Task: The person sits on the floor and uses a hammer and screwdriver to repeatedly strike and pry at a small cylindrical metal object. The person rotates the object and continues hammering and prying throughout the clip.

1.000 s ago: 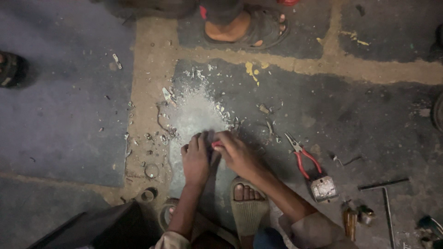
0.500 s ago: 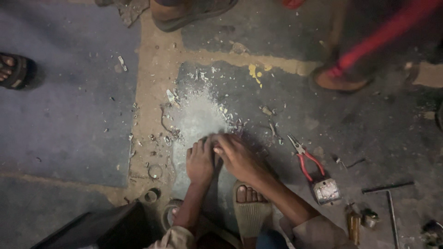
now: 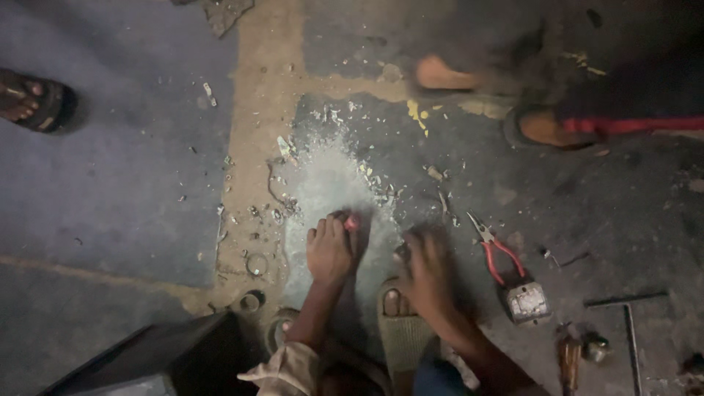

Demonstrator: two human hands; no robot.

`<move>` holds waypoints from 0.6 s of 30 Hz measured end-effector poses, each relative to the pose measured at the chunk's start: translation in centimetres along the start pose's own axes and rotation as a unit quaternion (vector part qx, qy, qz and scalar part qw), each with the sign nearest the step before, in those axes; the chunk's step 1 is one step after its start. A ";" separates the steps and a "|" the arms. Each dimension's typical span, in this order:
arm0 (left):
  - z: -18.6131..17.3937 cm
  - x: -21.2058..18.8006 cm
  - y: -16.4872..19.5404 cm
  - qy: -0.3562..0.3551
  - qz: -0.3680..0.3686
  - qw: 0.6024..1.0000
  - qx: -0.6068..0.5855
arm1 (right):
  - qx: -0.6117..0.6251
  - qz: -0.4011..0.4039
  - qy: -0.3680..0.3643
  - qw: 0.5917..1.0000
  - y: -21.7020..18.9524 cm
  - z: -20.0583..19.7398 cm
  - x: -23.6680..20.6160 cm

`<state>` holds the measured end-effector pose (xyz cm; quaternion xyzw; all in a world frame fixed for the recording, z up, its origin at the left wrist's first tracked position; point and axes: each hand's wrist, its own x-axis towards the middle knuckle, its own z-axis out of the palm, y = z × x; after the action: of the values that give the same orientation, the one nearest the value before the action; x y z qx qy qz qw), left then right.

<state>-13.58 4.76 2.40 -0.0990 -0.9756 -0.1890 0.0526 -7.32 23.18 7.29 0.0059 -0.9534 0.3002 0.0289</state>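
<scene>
Red-handled pliers (image 3: 493,249) are lying right of centre, with a small square metal block (image 3: 526,301) placed just below them. A thin metal rod (image 3: 625,298) is resting at the lower right. Metal rings (image 3: 257,264) are scattered left of centre (among pale shavings). A sandalled foot (image 3: 33,99) is being seen at the left edge, and a dark box (image 3: 169,356) at the lower left.

Left hand (image 3: 330,249) on the floor (image 3: 132,198), a small object (image 3: 353,222) at its fingertips; right hand (image 3: 427,273) just beside, to the right. Pliers (image 3: 493,249) further right, metal block (image 3: 527,301) behind their handles. Ring (image 3: 257,263) left of the hands.
</scene>
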 end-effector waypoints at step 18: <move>-1.3 0.5 0.6 0.012 0.016 1.000 0.010 | 0.198 0.243 -0.103 0.944 4.7 -1.2 -1.2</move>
<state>-13.89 4.94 3.85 -0.1116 -0.9750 -0.1797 0.0683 -6.18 27.67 5.49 -0.1894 -0.8449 0.4789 -0.1447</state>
